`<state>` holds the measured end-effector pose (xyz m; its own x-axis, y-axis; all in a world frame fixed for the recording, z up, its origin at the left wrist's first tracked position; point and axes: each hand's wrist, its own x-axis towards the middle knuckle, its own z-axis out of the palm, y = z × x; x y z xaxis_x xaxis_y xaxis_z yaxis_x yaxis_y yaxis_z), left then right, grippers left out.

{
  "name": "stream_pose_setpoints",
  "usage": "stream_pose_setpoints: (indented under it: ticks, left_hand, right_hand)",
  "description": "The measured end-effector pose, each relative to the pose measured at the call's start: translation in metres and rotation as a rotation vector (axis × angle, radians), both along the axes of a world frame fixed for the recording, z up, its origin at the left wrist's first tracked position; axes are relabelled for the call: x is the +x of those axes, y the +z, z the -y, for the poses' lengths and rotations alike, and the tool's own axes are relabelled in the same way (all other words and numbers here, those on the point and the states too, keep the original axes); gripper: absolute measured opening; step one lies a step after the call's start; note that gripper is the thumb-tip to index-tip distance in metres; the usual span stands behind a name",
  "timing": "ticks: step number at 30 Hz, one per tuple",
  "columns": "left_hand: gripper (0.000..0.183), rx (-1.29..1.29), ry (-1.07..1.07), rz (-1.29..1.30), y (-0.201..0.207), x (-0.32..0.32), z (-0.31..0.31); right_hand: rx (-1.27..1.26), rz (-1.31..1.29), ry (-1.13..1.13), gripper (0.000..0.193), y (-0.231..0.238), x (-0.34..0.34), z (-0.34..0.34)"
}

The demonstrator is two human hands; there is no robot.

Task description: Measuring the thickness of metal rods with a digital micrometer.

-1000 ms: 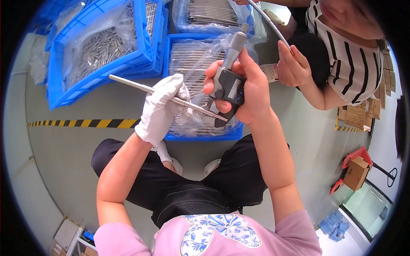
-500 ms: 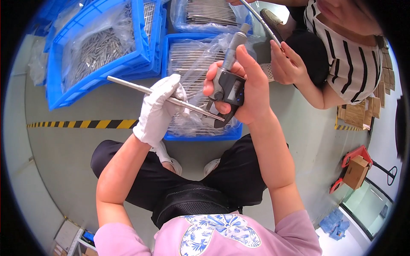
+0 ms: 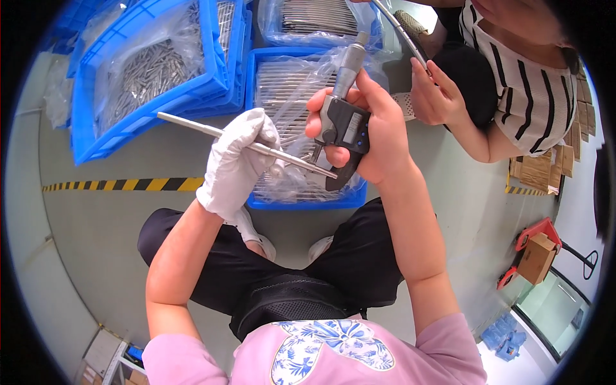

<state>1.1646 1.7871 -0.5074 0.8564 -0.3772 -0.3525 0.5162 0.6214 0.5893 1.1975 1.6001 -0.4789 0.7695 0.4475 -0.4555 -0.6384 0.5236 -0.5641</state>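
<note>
My left hand [image 3: 236,163], in a white glove, is closed round a slim metal rod [image 3: 186,124] that slants down to the right. The rod's right end lies at the measuring gap of a digital micrometer [image 3: 346,123]; whether it touches the faces I cannot tell. Bare, my right hand [image 3: 382,131] grips the micrometer by its grey body, its thimble pointing up and its display facing me. Beneath both hands stands a blue crate [image 3: 308,204] of metal rods lined with clear plastic.
At the left, a stacked blue crate [image 3: 83,138] holds many short metal pins [image 3: 154,72]. Another crate of rods [image 3: 317,18] stands farther back. A co-worker's hand [image 3: 437,93] at the upper right holds a similar rod [image 3: 401,31]. Striped floor tape [image 3: 128,186] runs at the left.
The micrometer has tilted a little more upright and shifted slightly. My gloved fingers have curled further round the rod, whose end remains at the micrometer's gap.
</note>
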Motion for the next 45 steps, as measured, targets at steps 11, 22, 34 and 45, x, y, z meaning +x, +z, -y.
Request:
stream_pose_setpoints:
  ticks: [11,22,34,45]
  left_hand:
    - [0.02,0.027,-0.014,0.07,0.007,-0.002,0.001]
    - [0.02,-0.009,-0.046,0.1,0.005,-0.001,0.001]
    - [0.02,0.103,-0.079,0.02,0.007,-0.003,-0.001]
    - [0.021,0.101,-0.04,0.037,0.005,-0.001,-0.002]
  right_hand:
    - [0.126,-0.105,0.041,0.053,-0.002,0.0,0.004]
    - [0.157,-0.085,0.047,0.056,-0.007,0.0,0.005]
    - [0.024,-0.028,0.057,0.055,-0.004,0.003,0.002]
    - [-0.025,0.037,-0.02,0.059,-0.002,0.002,-0.004]
